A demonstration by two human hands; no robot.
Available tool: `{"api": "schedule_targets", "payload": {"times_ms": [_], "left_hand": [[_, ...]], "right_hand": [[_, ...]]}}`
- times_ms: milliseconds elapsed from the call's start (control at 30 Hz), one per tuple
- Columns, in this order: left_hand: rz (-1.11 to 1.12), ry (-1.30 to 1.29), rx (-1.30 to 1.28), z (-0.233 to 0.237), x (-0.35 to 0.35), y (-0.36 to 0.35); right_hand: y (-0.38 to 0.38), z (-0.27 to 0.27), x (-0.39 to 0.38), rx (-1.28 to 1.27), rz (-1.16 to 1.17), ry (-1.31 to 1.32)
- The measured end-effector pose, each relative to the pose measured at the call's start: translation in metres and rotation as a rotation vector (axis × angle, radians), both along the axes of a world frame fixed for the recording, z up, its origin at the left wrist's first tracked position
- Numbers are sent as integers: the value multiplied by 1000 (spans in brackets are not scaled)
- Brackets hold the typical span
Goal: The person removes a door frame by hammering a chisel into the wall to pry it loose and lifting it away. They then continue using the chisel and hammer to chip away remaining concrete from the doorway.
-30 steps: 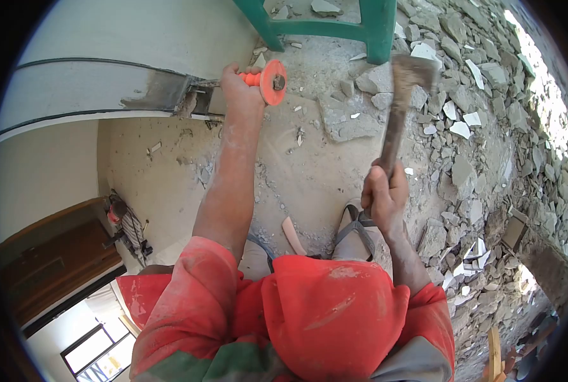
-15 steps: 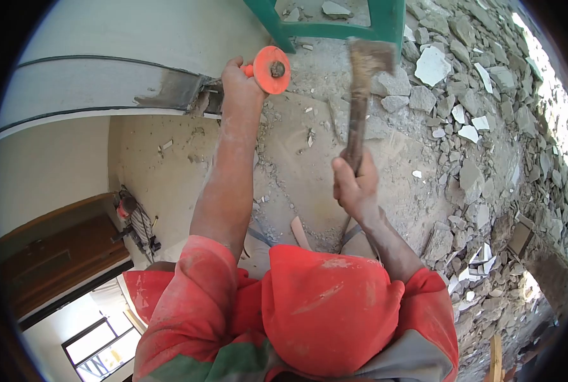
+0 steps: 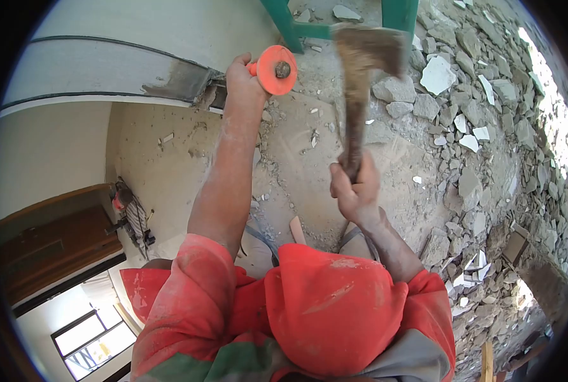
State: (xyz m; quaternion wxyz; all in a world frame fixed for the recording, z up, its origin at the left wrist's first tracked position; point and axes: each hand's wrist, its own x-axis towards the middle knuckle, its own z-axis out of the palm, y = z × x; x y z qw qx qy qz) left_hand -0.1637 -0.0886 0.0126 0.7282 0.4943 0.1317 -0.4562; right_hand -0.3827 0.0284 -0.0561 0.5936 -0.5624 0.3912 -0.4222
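1. Orange plastic forms the round guard of a chisel (image 3: 275, 69), which is held out at full reach against the pale wall (image 3: 137, 32), at the end of a grey chased slot (image 3: 179, 83).
2. The chisel's grip is wrapped tightly by the left hand (image 3: 244, 79), with the fingers closed round it just behind the guard. The left arm is stretched almost straight and is coated with pale dust.
3. A hammer (image 3: 355, 108) is gripped low on its handle by the right hand (image 3: 355, 188). The fist is fully closed and the elbow is bent.
4. The hammer's head is blurred. It is seen just right of the guard, apart from the chisel's metal end.
5. Broken rubble (image 3: 481, 127) is spread over the floor to the right. The legs of a green frame (image 3: 284, 25) are seen beyond the chisel.
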Motion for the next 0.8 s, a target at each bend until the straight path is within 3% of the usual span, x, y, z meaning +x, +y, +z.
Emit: {"api": "schedule_targets", "payload": {"times_ms": [33,100,167,233,267,333,433,467,567,633,700,733,767,800], "left_hand": [[27,75,-29,-7,9,-6],[84,106,-65,-41,34,-17],[108,100,-71,-48,42,-16],[103,64,-60,-39,34,-15],[81,68,-51,-40,30,-7],[-6,54,-68,-35,28,-15],[-10,-9,-82,-36,31,-8],[23,26,-56,-36,29,-3],[68,67,-69,-27,20,-12],[27,30,-70,-14,12,-7],[110,36,-104,-26,16,-10],[147,38,-122,-31,21,-10],[135,56,-100,-36,23,-5],[107,73,-88,-41,24,-8]], "right_hand": [[-6,21,-13,115,-140,-218],[-37,60,-27,-26,-448,-585],[-65,58,-37,-230,-637,-780],[-53,27,23,-176,-666,-715],[-9,-7,52,90,-262,-384],[31,-70,69,2,79,290],[14,-37,28,194,91,60],[0,2,10,333,4,-47],[-45,61,-33,33,-397,-399],[-74,77,-47,-228,-722,-618],[-73,65,-7,-256,-878,-793],[-41,27,36,-178,-577,-685],[3,-29,55,200,-163,-145],[16,-69,56,-48,160,353]]}}
